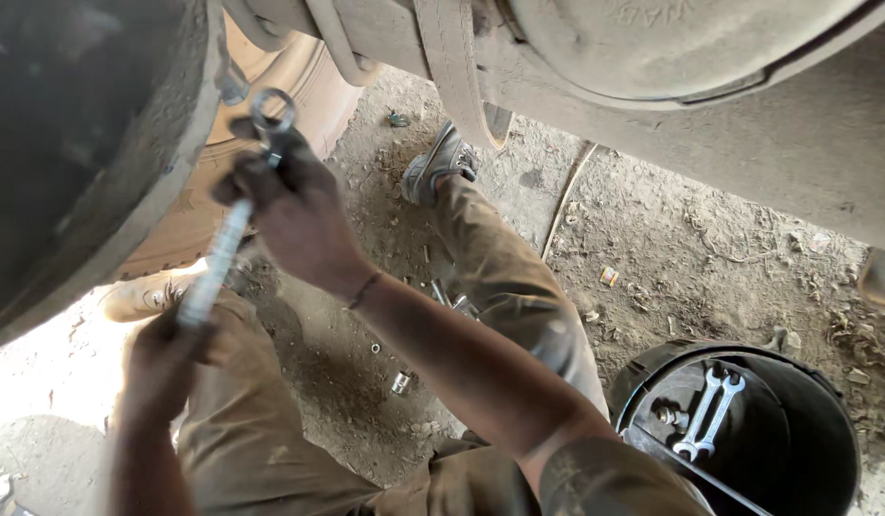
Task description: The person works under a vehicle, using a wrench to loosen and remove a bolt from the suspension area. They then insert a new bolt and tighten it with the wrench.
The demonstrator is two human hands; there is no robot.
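Wrench: long silver tool, ring end up near big tire, other end down by person's lap.
Risk: ring end could slip off whatever it's on (can't see the bolt). Cause, I think: dusty metal + hard pull w/ both hands. Knuckles could then bang tire or truck frame.
Risk 2: small socket and bits on dirt ground sit near the legs. A kick could lose them in the dust.
Right hand: arm reaches up and across body, fingers wrapped tight round top of wrench, just under the ring.
Left hand: lower down, fingers closed round bottom part of wrench, wrist bent, arm coming up from below.
Body: sitting on ground under truck, legs out front, shoe by a metal strap.
Bucket: black, at person's right side, w/ 2 more wrenches inside. Well apart from both hands.
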